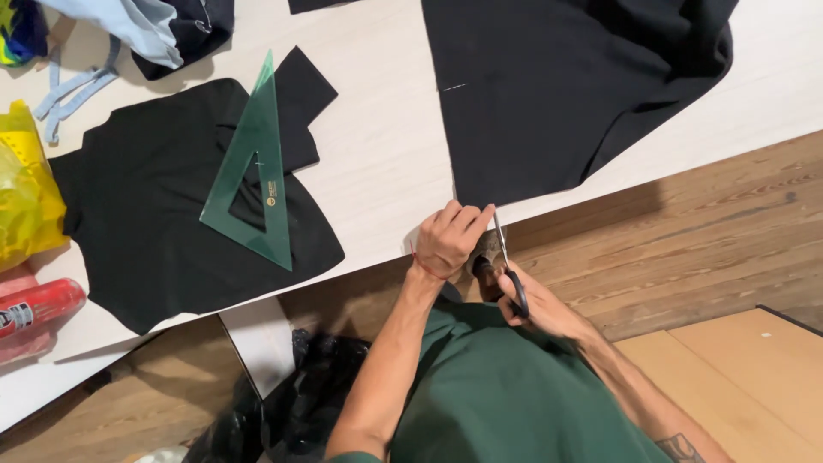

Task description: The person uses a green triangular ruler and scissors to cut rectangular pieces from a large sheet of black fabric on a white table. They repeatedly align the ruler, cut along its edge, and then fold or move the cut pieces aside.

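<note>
At the far left edge we see a crumpled yellow plastic bag (21,184) and, at its six o'clock, a red cylindrical package (34,310), both glossy. At two o'clock from the bag lies a flat, matte cut piece of black cloth (163,231) with an irregular outline, and across it rests a translucent green set square (249,167), a hard, thin triangle whose long edge runs from about one o'clock down to five o'clock. The counter (377,146) under them is pale, with a faint wood grain.

Moving right, our left hand (446,240) sits at the near edge of the counter, its fingers curled and pressed together, pinching the bottom corner of the large black fabric (549,94). That fabric spreads away from the hand toward twelve and one o'clock; its straight left edge runs almost due twelve o'clock from the pinched corner, and a small pale chalk mark (454,87) sits on that edge, well up from the hand.

Just beside, at four o'clock from the left hand, our right hand (536,309) is closed through the dark loops of the scissors (506,261). The slim metal blades point to about eleven o'clock, their tips at the fabric's corner, touching or nearly so. The left hand is the nearer one to the cloth. Beyond the counter's edge lies the brown plank floor (703,223).
</note>
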